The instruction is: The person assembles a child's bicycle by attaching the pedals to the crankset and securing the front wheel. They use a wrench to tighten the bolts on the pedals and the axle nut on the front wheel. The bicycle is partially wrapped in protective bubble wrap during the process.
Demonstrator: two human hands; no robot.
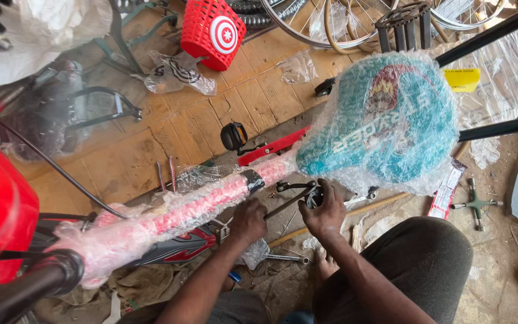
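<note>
A flat red-and-white packet (446, 189) lies on the ground at right, just beyond the knee. A yellow rectangular label (461, 79) sits on clear plastic wrap far right. A crumpled printed plastic bag (178, 75) lies far centre-left, beside a red basket.

Seen from above beside the bubble-wrapped teal bicycle saddle (385, 120), a person works bare-armed, with no sleeve reaching either forearm. The left hand (248, 221) and the right hand (325, 210), both just below the saddle's near edge, carry no gloves, rings or watch that can be made out. Dark grey trousers of plain cloth cover the right knee (427, 264), which sits below the saddle, and the left knee (235, 306), further below and to the saddle's left. A bare foot (325, 264) shows between the two arms, without a sandal or shoe.
</note>
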